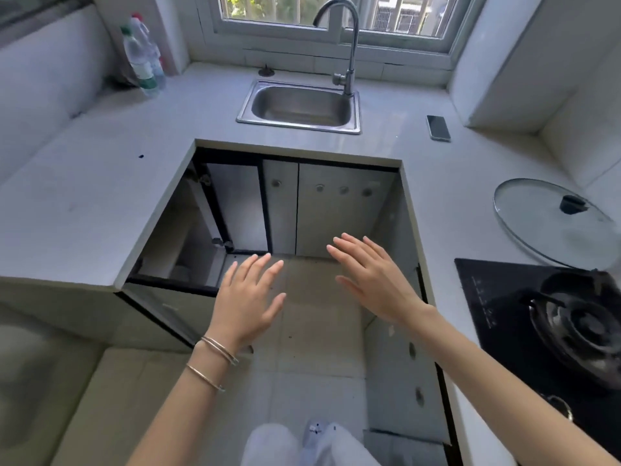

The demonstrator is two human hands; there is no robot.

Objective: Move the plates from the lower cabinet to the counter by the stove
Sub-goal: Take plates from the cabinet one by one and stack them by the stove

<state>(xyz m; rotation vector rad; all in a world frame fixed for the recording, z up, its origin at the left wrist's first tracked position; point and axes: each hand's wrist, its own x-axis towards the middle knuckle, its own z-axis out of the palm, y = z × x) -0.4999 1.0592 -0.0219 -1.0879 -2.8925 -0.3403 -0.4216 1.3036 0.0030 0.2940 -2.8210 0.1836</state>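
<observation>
Head view: how do the hands stand?

— The left hand (248, 297) is spread flat, fingers straight, with nothing in it; thin bangles (216, 353) circle its wrist. The right hand (373, 277) is the same, fingers fanned and palm down, holding nothing. Both hover above the floor tiles (319, 331) between the counter runs, apart from each other.

— And the plates?

— Hard to say. The lower cabinet (181, 237) under the left run stands open, and its door (237, 206) is swung back against the cabinet fronts below the sink. Low inside is a pale shape (183, 270) that may be plates, but it is too dim to be sure.

— The spot by the stove?

— The counter (453, 203) runs along the right, with the black stove (504, 314) set into it. Just beyond the stove a glass lid (551, 223) lies flat, knob up. Farther back a phone (438, 127) lies on the same surface.

— Anything else?

— A steel sink (247, 105) sits under the window with a curved faucet (351, 52) at its right corner. Two plastic bottles (142, 65) stand in the far left corner.
</observation>
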